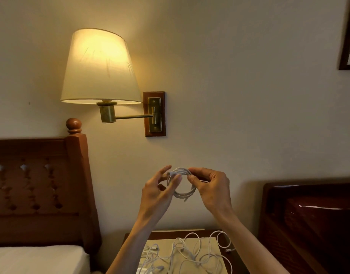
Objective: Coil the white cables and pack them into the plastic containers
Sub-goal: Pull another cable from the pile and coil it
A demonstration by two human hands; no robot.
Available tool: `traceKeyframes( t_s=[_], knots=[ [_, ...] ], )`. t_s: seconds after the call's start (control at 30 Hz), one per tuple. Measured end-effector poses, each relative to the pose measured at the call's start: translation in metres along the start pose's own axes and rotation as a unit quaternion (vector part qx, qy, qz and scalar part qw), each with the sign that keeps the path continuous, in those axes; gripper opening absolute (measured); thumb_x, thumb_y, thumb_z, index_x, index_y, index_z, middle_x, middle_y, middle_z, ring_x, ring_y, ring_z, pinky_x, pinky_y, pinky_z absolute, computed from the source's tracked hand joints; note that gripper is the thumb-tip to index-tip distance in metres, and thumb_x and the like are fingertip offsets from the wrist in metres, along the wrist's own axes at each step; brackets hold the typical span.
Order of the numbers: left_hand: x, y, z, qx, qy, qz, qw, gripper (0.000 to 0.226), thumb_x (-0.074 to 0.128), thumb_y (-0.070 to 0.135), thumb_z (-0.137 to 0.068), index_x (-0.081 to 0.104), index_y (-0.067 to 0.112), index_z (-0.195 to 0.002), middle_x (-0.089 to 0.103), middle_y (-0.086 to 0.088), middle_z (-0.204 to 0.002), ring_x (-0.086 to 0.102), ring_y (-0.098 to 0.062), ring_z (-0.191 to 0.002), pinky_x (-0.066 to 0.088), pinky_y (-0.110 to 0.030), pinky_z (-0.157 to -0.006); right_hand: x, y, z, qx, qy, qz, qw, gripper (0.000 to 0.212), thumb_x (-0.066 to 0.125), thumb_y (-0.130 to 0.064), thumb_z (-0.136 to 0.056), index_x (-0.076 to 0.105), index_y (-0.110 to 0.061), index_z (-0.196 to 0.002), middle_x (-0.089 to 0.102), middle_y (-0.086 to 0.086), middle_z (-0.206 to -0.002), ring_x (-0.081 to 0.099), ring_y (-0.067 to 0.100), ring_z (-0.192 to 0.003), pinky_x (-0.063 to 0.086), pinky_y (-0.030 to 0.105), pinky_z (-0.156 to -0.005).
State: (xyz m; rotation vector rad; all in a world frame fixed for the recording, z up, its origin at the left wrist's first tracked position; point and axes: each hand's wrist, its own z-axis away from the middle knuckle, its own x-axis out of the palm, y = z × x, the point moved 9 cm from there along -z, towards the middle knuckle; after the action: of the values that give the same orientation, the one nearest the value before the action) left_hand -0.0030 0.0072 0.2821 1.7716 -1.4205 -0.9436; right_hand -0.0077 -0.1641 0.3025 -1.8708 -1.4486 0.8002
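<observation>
Lit wall lamp [100, 66] on brass arm, wooden wall plate [154, 114]. Carved wooden headboard [39, 186] at left, white mattress [37, 259] below. Dark picture frame [347, 36] top right. Dark glossy furniture [312, 220] at right.

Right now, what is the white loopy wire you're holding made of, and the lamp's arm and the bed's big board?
The coiled white cable looks like smooth, bendy plastic or rubber coating, since it curls easily. The lamp arm seems brass-coloured metal, dull and shiny. The headboard looks like reddish-brown varnished wood, carved with holes.
</observation>
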Motion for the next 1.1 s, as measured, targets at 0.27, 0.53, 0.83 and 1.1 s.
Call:
traceKeyframes(
  t_s=[0.27, 0.53, 0.83, 1.1],
  knots=[
    [-0.005, 0.002, 0.011, 0.072, 0.070, 0.006, 0.995, 0.020, 0.060, 0.037, -0.088, 0.074, 0.023, -0.087, 0.069, 0.004, -0.070, 0.047, -0.006, -0.050, 0.036, -0.028, -0.047, 0.004, -0.001, 0.015, -0.045, -0.009, 0.062, 0.997, 0.024, 0.074, -0.012, -0.084, 0.074, -0.017, -0.107, 0.071, -0.018, -0.089, 0.069, -0.003, -0.083, 0.052, 0.009, -0.073],
    [0.000, -0.071, 0.052, -0.062, -0.011, -0.029, 0.998, 0.039, 0.058, 0.052, -0.087, 0.067, 0.031, -0.119, 0.070, 0.019, -0.108, 0.064, 0.003, -0.096, 0.053, -0.023, -0.080, -0.005, 0.047, 0.043, -0.011, -0.053, 0.135, 0.989, 0.021, 0.073, -0.014, -0.086, 0.074, -0.018, -0.106, 0.072, -0.015, -0.090, 0.068, -0.005, -0.081, 0.054, 0.013, -0.073],
    [0.013, -0.203, 0.235, -0.053, -0.057, -0.337, 0.938, 0.019, 0.064, 0.024, -0.091, 0.070, 0.022, -0.109, 0.068, 0.005, -0.110, 0.061, -0.015, -0.103, 0.048, -0.027, -0.087, 0.015, 0.190, 0.177, 0.168, -0.273, 0.250, 0.914, 0.015, 0.065, -0.013, -0.092, 0.077, -0.010, -0.100, 0.075, 0.000, -0.086, 0.069, 0.008, -0.081, 0.056, 0.024, -0.074],
    [0.027, -0.232, 0.296, -0.053, -0.131, -0.396, 0.907, 0.026, 0.072, 0.023, -0.084, 0.069, 0.024, -0.110, 0.066, 0.004, -0.115, 0.064, -0.014, -0.104, 0.055, -0.025, -0.079, 0.024, 0.252, 0.250, 0.241, -0.239, 0.338, 0.878, 0.020, 0.057, -0.022, -0.095, 0.076, -0.017, -0.090, 0.073, 0.003, -0.084, 0.065, 0.015, -0.074, 0.059, 0.035, -0.075]
  ],
)
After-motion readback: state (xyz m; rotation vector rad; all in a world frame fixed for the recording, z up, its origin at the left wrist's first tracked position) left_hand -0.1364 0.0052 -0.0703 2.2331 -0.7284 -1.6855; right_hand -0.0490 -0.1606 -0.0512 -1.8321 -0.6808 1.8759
